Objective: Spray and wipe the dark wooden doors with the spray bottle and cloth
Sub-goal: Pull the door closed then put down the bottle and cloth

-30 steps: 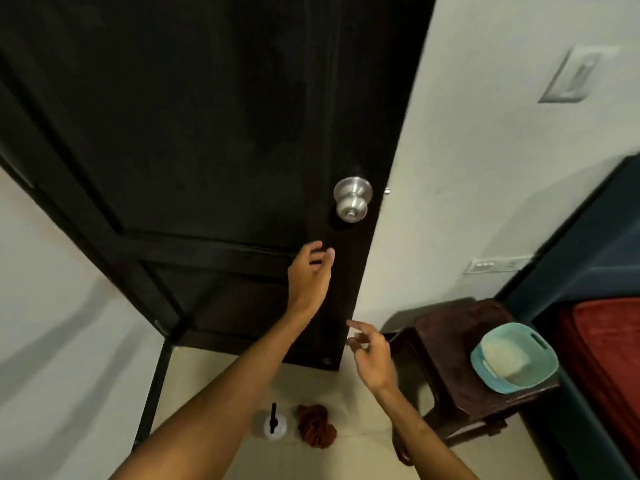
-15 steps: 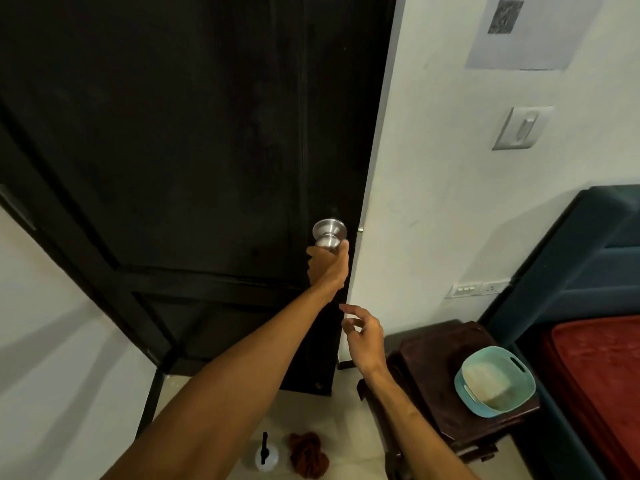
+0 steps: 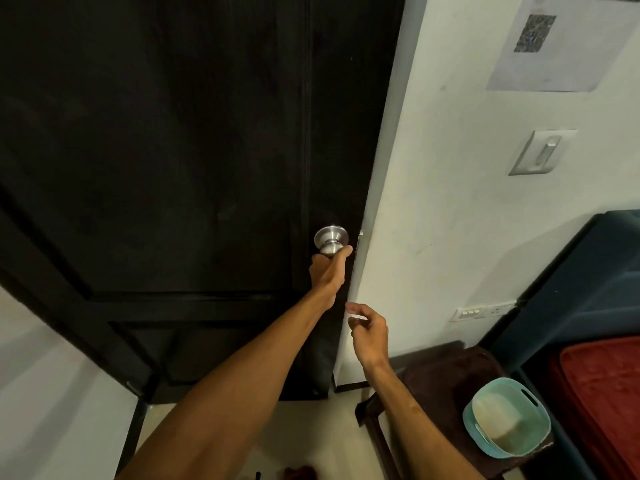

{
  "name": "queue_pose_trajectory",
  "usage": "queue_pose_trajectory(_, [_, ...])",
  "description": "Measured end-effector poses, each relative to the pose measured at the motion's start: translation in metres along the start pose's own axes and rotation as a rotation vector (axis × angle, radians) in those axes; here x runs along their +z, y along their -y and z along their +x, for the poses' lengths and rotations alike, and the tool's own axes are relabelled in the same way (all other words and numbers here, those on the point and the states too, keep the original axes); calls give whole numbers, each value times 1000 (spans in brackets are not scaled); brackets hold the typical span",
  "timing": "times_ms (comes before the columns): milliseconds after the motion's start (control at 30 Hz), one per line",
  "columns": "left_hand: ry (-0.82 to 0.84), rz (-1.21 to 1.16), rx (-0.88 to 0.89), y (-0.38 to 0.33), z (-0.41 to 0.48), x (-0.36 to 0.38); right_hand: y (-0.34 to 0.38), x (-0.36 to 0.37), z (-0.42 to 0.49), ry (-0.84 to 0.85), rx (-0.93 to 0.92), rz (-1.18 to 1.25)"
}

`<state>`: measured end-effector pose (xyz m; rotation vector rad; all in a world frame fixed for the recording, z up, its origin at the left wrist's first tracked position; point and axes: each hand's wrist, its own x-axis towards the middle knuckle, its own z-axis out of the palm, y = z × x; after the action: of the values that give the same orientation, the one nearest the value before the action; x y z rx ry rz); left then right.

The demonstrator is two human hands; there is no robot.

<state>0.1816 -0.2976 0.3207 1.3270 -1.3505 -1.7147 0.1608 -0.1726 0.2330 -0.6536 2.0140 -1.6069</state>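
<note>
Dark wooden door [image 3: 173,168] fills the view ahead, beside a white wall [image 3: 450,202]. It looks heavy and rigid, best moved by its smooth metal knob [image 3: 330,239], which the left hand [image 3: 327,271] grips. The right hand [image 3: 369,332] hovers nearby, loosely curled and empty.

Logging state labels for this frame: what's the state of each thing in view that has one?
door: cannot tell whether latched
knob: gripped by left hand
right hand: loosely curled, holding nothing
basket: upright on stool
cloth: on floor, untouched
</note>
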Motion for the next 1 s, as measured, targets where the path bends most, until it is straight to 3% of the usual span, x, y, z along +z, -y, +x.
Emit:
queue_pose_trajectory(667, [296,-294,-192,-39,82,1,23,51,88,-92,32,64])
queue_pose_trajectory(1000, [325,-333,-244,-48,99,2,23,59,95,-125,96,71])
